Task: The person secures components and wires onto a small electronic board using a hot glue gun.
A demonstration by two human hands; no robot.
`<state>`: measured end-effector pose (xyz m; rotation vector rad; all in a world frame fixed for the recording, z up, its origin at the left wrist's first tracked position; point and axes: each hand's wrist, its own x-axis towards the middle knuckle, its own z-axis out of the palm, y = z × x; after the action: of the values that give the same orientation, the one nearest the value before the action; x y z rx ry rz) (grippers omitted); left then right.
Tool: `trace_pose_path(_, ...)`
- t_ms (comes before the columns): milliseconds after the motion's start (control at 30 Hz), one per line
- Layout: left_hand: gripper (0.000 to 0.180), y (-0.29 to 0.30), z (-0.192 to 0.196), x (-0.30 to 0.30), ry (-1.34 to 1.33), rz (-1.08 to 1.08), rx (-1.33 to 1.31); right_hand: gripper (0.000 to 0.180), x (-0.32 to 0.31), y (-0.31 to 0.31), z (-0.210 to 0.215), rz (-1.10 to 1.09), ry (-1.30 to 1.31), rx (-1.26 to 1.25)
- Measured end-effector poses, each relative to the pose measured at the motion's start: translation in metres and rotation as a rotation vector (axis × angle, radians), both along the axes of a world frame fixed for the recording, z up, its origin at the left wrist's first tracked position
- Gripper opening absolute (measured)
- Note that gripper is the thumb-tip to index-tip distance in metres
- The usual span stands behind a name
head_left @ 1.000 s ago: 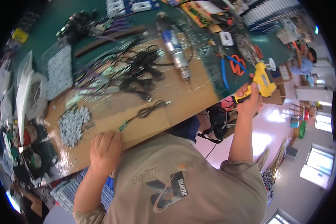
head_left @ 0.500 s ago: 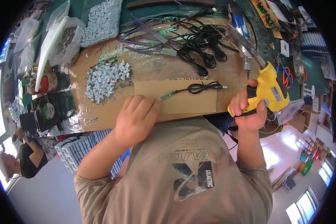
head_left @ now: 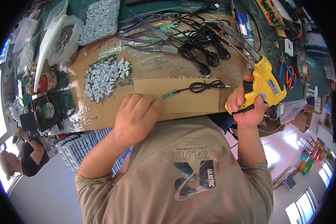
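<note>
Cable (head_left: 198,87), seemingly already joined to its green board (head_left: 169,94), lies on cardboard (head_left: 192,105), not touched by the soldering gun (head_left: 268,80) clamped in the right hand (head_left: 249,109), while the curled left hand (head_left: 136,115) hides any grip.

Gun (head_left: 270,80): yellow, gripped in the right hand (head_left: 249,108), barrel angled away and leftward. Board (head_left: 169,94): small, green, on cardboard (head_left: 192,105), attached to coiled black cable (head_left: 201,87).

The front cable (head_left: 198,88) lies on cardboard (head_left: 192,105), right of parts pile (head_left: 105,79).
</note>
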<state>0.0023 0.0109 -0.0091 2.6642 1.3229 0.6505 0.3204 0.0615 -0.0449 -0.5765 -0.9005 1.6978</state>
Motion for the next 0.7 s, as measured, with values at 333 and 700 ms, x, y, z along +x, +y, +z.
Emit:
trace_pose_path(333, 0.032, 0.014, 0.015, 0.003, 0.095, 0.085, -0.022, 0.069, 0.0, -0.001, -0.001, -0.027, 0.034, -0.045)
trace_pose_path(700, 0.034, 0.082, 0.077, 0.011, 0.179, -0.126, 0.231, 0.068, -0.003, -0.005, -0.001, -0.071, 0.133, -0.102)
